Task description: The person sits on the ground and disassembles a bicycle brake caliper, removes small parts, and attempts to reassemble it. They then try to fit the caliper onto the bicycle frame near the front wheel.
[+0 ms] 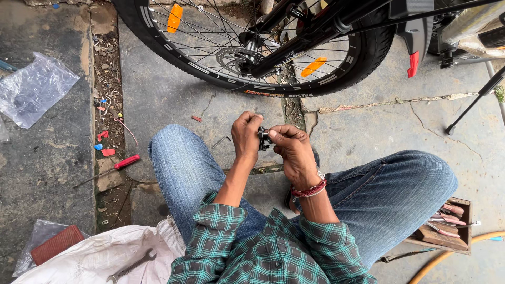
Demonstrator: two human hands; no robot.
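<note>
lighting and picture quality

illumination is soft, even daylight, bright enough to read detail across the whole view. shadows are faint and diffuse; a weak dark patch lies under the bicycle wheel (263, 47) on the concrete floor (368, 131). mild glare shows on the clear plastic bag (34, 87) (upper left) and on the orange reflectors (175, 17). focus is sharp at centre. straight lines bow slightly toward the edges, a wide-lens distortion. the small black part (263, 139) between the hands reads dark, detail lost.
</note>
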